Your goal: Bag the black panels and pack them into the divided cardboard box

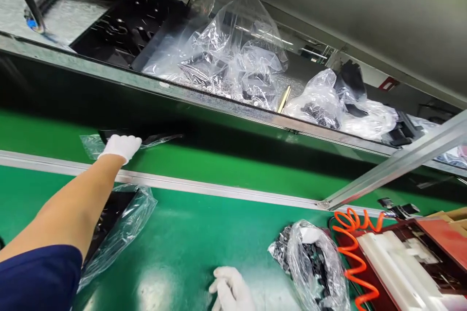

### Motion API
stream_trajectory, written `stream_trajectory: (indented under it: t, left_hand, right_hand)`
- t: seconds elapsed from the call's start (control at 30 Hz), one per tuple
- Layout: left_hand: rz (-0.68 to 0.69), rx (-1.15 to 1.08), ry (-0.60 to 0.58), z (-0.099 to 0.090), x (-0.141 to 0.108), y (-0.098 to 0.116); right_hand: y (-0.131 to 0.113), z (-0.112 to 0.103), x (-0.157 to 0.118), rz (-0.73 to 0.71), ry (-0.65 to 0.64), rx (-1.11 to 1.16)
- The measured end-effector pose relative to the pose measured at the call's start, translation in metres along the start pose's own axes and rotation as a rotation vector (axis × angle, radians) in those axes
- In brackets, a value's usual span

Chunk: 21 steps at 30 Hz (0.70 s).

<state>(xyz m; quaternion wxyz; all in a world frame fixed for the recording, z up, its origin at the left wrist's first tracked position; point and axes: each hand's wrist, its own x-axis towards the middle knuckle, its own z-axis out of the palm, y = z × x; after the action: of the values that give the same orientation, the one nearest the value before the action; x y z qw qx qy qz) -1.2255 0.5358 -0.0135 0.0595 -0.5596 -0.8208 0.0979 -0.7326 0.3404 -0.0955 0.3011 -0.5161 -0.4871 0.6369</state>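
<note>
The white-gloved left hand (pixel 122 147) is closed at centre left, its bare forearm straight. The white-gloved right hand (pixel 233 290) curls loosely at bottom centre.

The left hand (pixel 120 148) wears a plain white fabric glove — close-fitting, with a short cuff that ends at the wrist. A dark navy sleeve (pixel 42 277), short and smooth-edged, covers the upper part of the left arm (pixel 75 206). The right hand (pixel 232 292) wears a matching white glove — slightly creased around the fingers.
</note>
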Motion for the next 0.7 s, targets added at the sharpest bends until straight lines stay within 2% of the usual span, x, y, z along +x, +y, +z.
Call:
stream_trajectory:
  t: [0.1,0.23,0.33,0.43,0.57,0.7]
  left_hand:
    - [0.064,-0.002,0.018,-0.026,-0.011,0.010]
    - [0.169,0.038,0.100,-0.077,-0.044,0.037]
    - [0.262,0.081,0.161,-0.114,-0.088,0.068]
    - [0.363,0.117,0.217,-0.141,-0.149,0.109]
    - [0.484,0.151,0.248,-0.153,-0.237,0.167]
    - [0.632,0.079,0.249,-0.139,-0.303,0.212]
  right_hand:
    - [0.003,0.003,0.001,-0.017,-0.022,0.011]
    - [0.003,0.008,0.001,-0.075,-0.035,-0.011]
    - [-0.013,0.006,-0.003,-0.139,-0.021,0.024]
    - [-0.038,-0.007,-0.012,-0.217,0.012,0.126]
    - [-0.060,-0.025,-0.028,-0.309,-0.056,0.351]
    - [-0.063,-0.029,-0.034,-0.362,-0.120,0.546]
